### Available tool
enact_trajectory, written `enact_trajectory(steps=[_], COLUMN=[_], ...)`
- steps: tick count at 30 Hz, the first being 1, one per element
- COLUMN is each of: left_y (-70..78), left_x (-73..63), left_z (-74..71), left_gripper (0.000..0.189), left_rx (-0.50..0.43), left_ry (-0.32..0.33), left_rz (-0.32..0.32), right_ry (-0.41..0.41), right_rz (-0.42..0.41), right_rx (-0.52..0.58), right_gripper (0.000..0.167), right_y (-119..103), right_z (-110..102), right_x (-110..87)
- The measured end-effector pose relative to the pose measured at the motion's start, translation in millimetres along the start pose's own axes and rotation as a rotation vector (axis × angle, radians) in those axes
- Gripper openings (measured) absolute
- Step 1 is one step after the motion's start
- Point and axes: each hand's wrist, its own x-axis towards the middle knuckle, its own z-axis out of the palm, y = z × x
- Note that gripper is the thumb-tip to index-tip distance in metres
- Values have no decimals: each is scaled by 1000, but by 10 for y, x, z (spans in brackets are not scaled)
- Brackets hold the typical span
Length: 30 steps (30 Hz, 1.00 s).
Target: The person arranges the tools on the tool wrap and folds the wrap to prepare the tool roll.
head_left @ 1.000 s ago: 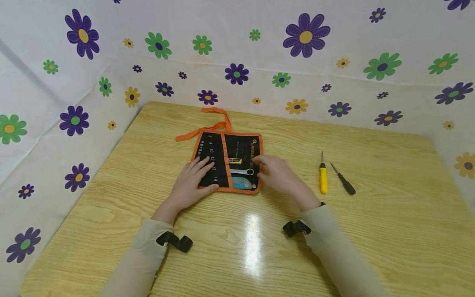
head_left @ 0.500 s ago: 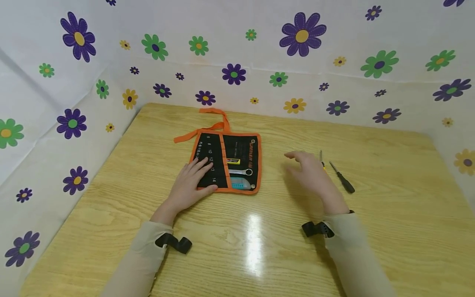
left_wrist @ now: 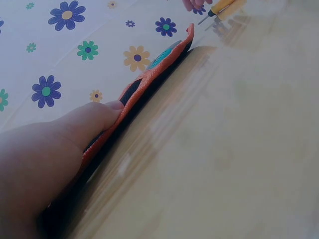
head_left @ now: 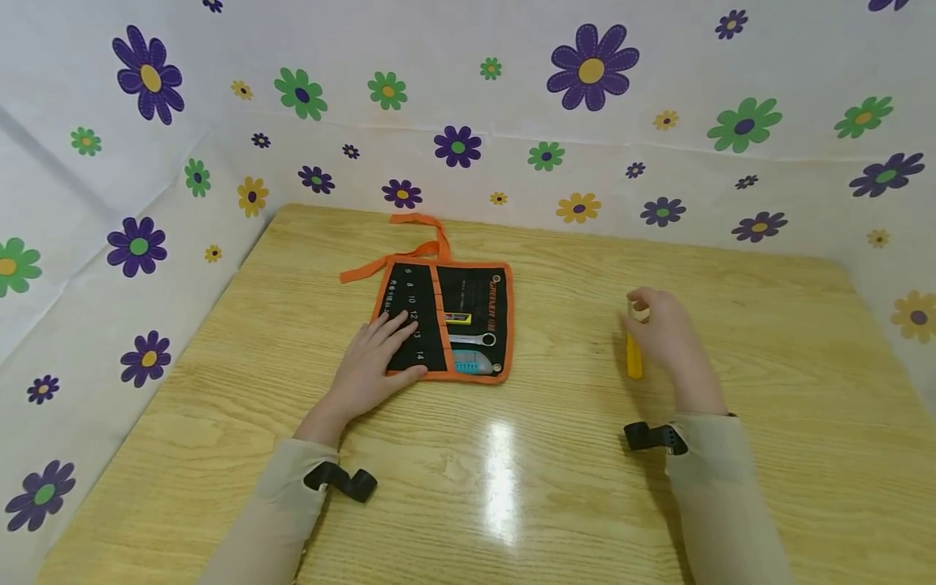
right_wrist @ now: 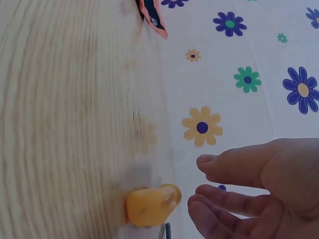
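My left hand [head_left: 370, 361] rests with spread fingers on the numbered flap of a black tool pouch [head_left: 475, 284] with orange edging; its thumb lies along the near edge. In the pouch's pockets sit a ring-ended wrench [head_left: 471, 339], a turquoise utility knife [head_left: 471, 362] and a small yellow packet [head_left: 457, 318]. To the right, my right hand [head_left: 665, 333] hovers over a yellow-handled screwdriver [head_left: 634, 357] lying on the table. Thumb and fingers are bent and apart, and the right wrist view shows them beside the yellow handle [right_wrist: 149, 205], holding nothing. A black-handled screwdriver is hidden in the head view.
The wooden table [head_left: 556, 479] reaches back to a white flower-printed cloth [head_left: 512, 106]. Orange tie straps [head_left: 441, 240] trail from the pouch's far edge. Light glares off the table [head_left: 500, 479] in front of the pouch.
My right hand has moved rightward from the pouch's right edge to the yellow screwdriver, and now covers the black one. The left hand has stayed on the pouch.
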Motion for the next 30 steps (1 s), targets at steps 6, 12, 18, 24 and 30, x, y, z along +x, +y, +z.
enact_trajectory(steps=[6, 12, 18, 24, 30], left_y=[0, -2, 3, 4, 8], left_x=[-6, -2, -8, -17, -12], left_z=[1, 3, -3, -11, -18], left_gripper=[73, 73, 73, 73, 73], left_rx=[4, 7, 9, 5, 4], left_ry=[5, 9, 8, 5, 0], left_rz=[4, 8, 6, 4, 0], right_ry=[-50, -87, -118, -160, -160], right_rz=[88, 138, 145, 184, 154], right_rx=[-39, -78, -80, -59, -52], right_gripper=[46, 51, 48, 51, 46], right_y=[67, 102, 95, 65, 71], right_z=[10, 56, 79, 88, 85], right_x=[34, 71, 61, 56, 49])
